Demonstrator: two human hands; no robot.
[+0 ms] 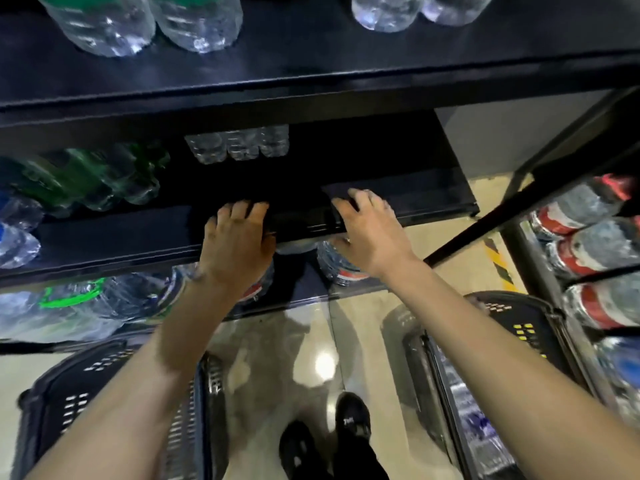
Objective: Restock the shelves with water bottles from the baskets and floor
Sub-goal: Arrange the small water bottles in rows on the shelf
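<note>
Head view: stock position, one person.
- Left hand (239, 237) and right hand (367, 230): both lie on the front edge of the black middle shelf (398, 199), fingers on top. Cannot tell whether either clasps it.
- Clear plastic water bottles (239, 147): three, at the back of that shelf.
- Green-tinted plastic bottles (97, 178): same shelf, left.
- Red-and-blue-labelled bottles (341, 268): shelf below, beneath the hands.
- Black perforated plastic basket, left (104, 393): on the glossy beige floor (311, 341).
- Black perforated plastic basket, right (485, 341): holds blue-labelled bottles (478, 420).
</note>
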